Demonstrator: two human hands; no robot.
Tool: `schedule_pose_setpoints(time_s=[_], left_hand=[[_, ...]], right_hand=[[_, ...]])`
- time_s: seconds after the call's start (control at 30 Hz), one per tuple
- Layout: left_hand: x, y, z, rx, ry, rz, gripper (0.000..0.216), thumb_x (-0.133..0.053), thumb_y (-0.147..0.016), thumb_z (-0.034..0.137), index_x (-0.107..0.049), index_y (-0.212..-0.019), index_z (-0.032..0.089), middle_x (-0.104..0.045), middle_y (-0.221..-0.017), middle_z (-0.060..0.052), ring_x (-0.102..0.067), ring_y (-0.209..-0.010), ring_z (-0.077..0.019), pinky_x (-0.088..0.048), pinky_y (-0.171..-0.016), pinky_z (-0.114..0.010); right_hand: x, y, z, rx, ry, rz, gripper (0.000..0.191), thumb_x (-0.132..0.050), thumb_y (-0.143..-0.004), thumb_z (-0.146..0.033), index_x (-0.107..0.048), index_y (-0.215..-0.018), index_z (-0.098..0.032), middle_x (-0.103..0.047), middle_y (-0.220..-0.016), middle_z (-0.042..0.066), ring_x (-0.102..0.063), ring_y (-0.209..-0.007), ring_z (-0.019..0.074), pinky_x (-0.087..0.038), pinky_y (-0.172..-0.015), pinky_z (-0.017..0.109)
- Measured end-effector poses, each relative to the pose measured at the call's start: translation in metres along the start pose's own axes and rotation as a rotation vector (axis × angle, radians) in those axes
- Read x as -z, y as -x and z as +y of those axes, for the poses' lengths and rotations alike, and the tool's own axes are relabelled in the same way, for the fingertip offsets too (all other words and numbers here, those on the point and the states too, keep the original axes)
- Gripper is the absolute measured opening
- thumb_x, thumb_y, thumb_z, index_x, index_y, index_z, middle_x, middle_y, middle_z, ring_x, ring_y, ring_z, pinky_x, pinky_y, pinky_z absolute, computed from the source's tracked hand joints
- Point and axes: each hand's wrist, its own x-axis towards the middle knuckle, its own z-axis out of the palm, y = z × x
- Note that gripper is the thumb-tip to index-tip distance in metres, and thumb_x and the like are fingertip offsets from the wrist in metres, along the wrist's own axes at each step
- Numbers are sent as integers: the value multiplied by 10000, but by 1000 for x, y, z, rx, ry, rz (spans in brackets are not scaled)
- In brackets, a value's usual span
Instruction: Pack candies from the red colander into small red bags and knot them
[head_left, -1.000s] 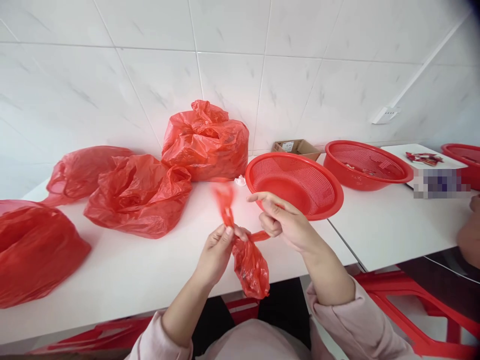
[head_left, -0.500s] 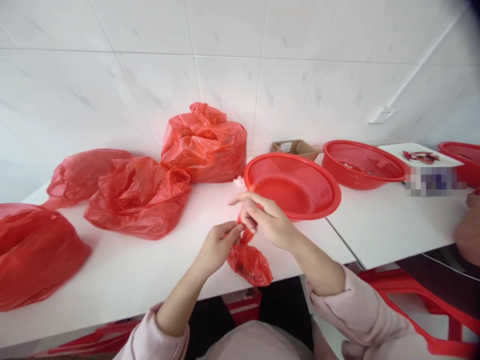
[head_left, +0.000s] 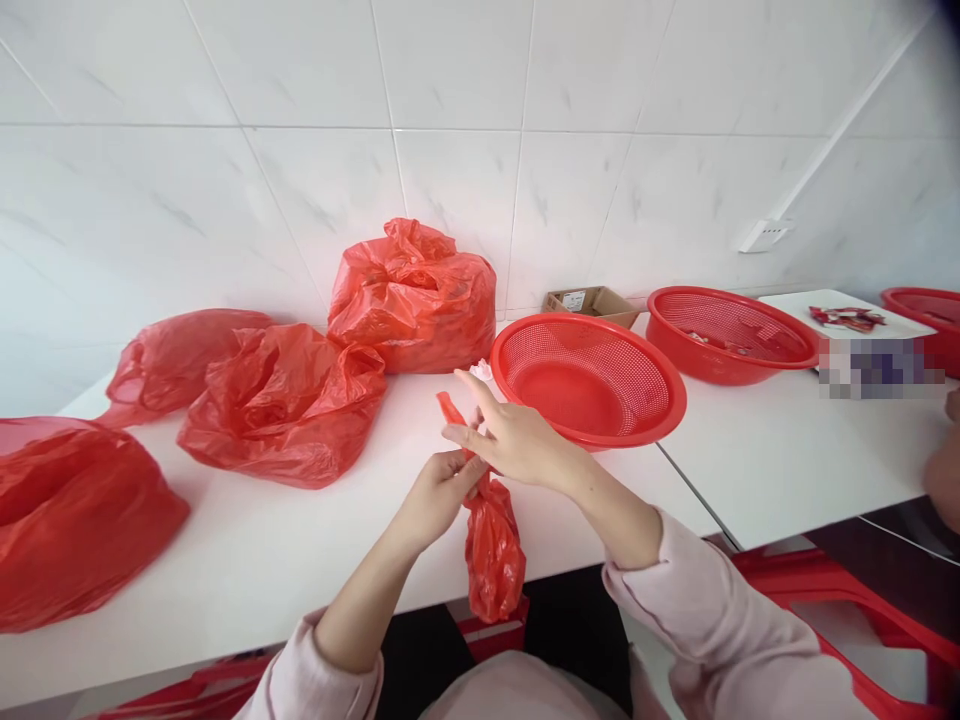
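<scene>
A small red plastic bag [head_left: 495,560] with something dark inside hangs just past the table's front edge, its neck twisted and its loose end sticking up. My left hand [head_left: 441,498] pinches that neck between thumb and fingers. Right above it, my right hand [head_left: 517,442] is also at the neck, with the thumb across it and the index finger pointing out; its other fingers are partly hidden. Behind my hands stands a red perforated basket [head_left: 589,400] with nothing visible in it.
Larger red bags stand on the white table [head_left: 247,560]: a full one [head_left: 412,310] by the wall, others [head_left: 285,410] to the left. Rightward are a cardboard box [head_left: 600,305], a second basket [head_left: 727,340] with small pieces, a white board [head_left: 817,300] and another person's arm [head_left: 943,470].
The small bag has swung downward and now hangs more upright and lower. My right hand has shifted slightly left over the neck, and the bag's loose end now shows above the fingers.
</scene>
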Motion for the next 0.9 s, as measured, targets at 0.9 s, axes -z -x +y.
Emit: schedule_pose_setpoints(time_s=[0.9], left_hand=[[21, 15, -14, -297, -18, 149, 191, -711, -695, 68, -577, -750, 193, -617, -811, -6, -596, -769, -155, -491, -748, -289]], right_hand=[[-52, 46, 13, -84, -565, 214, 156, -561, -886, -236, -658, -1008, -236, -686, -993, 19, -619, -897, 160, -484, -845, 319]])
